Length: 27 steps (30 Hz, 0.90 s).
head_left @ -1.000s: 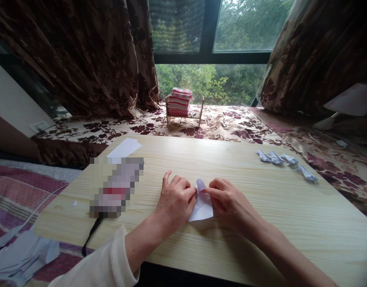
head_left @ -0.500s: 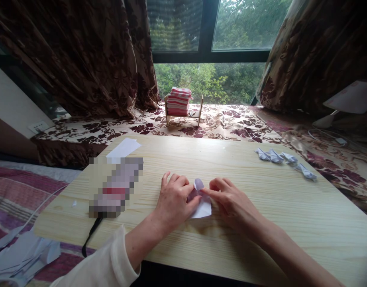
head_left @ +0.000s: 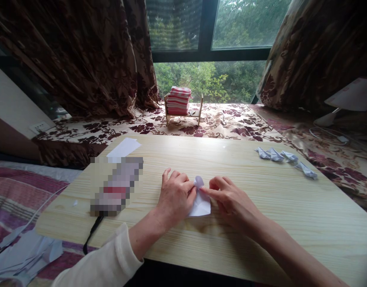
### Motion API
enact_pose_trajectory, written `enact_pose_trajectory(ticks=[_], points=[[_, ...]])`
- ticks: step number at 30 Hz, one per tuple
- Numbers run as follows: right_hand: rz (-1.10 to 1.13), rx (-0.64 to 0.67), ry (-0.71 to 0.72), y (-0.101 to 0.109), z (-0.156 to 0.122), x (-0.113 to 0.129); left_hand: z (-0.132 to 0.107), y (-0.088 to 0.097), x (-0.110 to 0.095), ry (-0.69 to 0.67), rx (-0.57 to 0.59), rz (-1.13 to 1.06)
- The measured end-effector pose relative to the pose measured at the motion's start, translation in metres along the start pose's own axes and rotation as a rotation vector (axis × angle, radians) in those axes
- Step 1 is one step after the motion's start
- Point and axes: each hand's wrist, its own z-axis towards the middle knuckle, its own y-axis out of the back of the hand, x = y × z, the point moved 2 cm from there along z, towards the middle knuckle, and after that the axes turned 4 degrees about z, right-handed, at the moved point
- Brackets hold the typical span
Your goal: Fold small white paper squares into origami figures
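A small piece of white paper (head_left: 201, 207), partly folded, lies on the wooden table in front of me, its rounded top end curling up. My left hand (head_left: 175, 195) grips its left side near the top, with thumb and index finger close together and the little finger raised. From the other side, my right hand (head_left: 231, 199) presses the paper's upper right edge with its index fingertip, the other fingers curled in. The right thumb is mostly hidden. Some of the paper is covered by the left hand.
Several folded paper pieces (head_left: 274, 154) sit at the table's (head_left: 261, 239) far right. White paper strips (head_left: 123, 149) and a blurred-out object (head_left: 117, 189) with a black strap are at left. More paper (head_left: 28, 255) lies on the bed. Beyond, a small rack holds folded striped cloths (head_left: 179, 100).
My left thumb has drawn back and up toward the index finger, uncovering more of the paper's lower part. My right hand stays nearly in place at the paper's edge.
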Motion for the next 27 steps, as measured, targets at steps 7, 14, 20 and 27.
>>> enact_pose_trajectory(ticks=[7,14,20,27], points=[[0.003,0.037,-0.028,0.0006,0.0005,0.0009,-0.0013,0.0003,-0.0016,0.063,0.011,-0.027],[-0.013,0.022,-0.025,0.0008,0.0000,0.0017,0.0025,-0.0020,-0.0047,0.069,-0.012,0.000],[-0.002,0.023,-0.027,0.0000,-0.0003,0.0001,0.0008,-0.0027,-0.0026,0.070,0.010,-0.028],[-0.007,0.042,-0.032,-0.0014,-0.0003,-0.0008,0.0053,-0.0048,-0.0028,0.103,-0.016,-0.019]])
